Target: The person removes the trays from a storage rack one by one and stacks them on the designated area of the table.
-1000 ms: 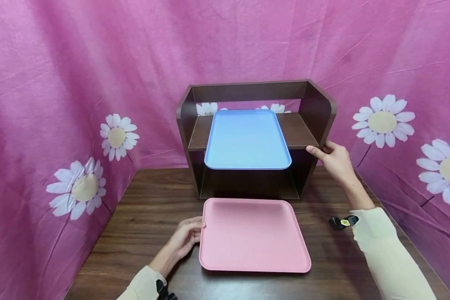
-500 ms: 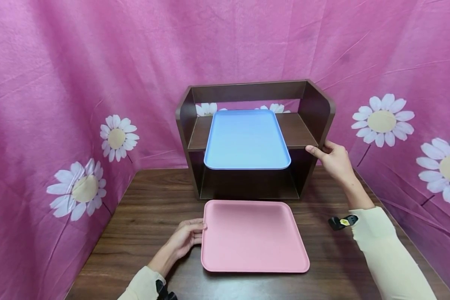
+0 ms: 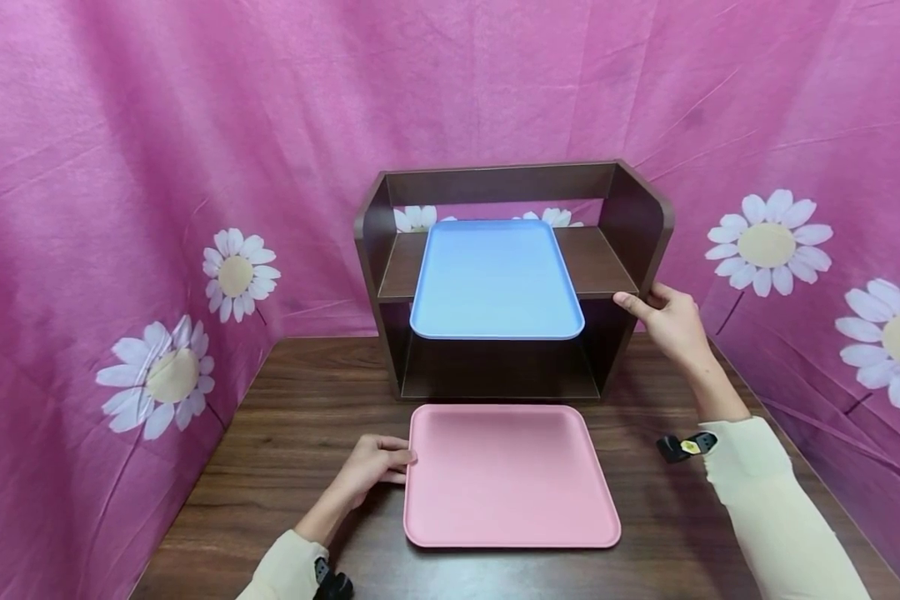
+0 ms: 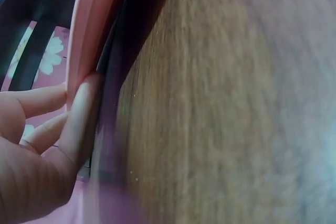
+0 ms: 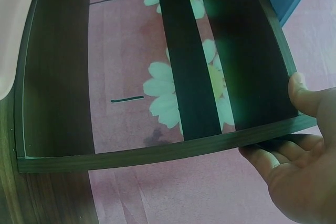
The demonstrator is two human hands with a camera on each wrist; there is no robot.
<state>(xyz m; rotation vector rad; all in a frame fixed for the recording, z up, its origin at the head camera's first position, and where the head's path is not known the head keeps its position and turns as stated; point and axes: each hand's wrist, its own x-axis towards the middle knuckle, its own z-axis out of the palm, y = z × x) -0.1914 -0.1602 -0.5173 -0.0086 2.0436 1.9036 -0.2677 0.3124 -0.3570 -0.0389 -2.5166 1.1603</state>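
My left hand [image 3: 375, 468] pinches the left rim of a pink rectangular tray [image 3: 512, 483], which sits low over the table in front of the shelf. In the left wrist view, the thumb and fingers [image 4: 47, 129] lie on opposite sides of the tray's rim [image 4: 86, 40]. My right hand [image 3: 671, 325] grips the right side panel of a dark brown two-tier shelf [image 3: 637, 221], thumb on the front edge and fingers behind the panel. On the upper tier lies a blue tray [image 3: 497, 283], its near part jutting out past the shelf's front.
The wood-grain table [image 3: 300, 417] bears the shelf and spreads out on both sides of it. A pink curtain [image 3: 495, 75] with printed daisies hangs close behind and at both sides. The shelf's lower tier [image 3: 495, 371] opens toward me, behind the pink tray.
The pink tray has shifted slightly toward me, its far edge now farther from the shelf. My left hand has moved slightly with it. My right hand and the blue tray stay in place.
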